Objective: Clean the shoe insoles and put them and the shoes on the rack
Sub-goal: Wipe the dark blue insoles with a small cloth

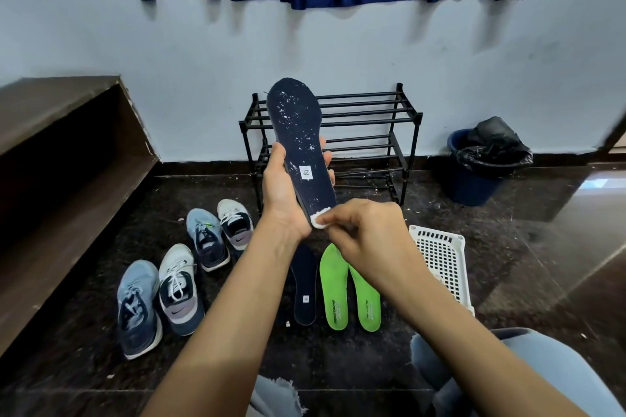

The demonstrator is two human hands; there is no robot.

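Head view: the left hand (283, 195) gripped the speckled navy insole (299, 142) upright. The right hand (369, 230) pinched a white wad (318, 218) against the insole's heel end. The rack (366, 132) stood behind the grip, partly screened by the insole. Below the grip lay a second navy insole (305, 284), its toe hidden by the left wrist, beside two green insoles (333, 284). Four shoes (176, 288) stood to the left. The wad's material was indeterminate.

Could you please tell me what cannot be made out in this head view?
- Head view: the white wad at the heel of the held insole is mostly covered by the right hand; material unclear.
- The held insole's far face is turned away from the camera.
- Its label print is too small to read.
- The basket is partly behind the right forearm.
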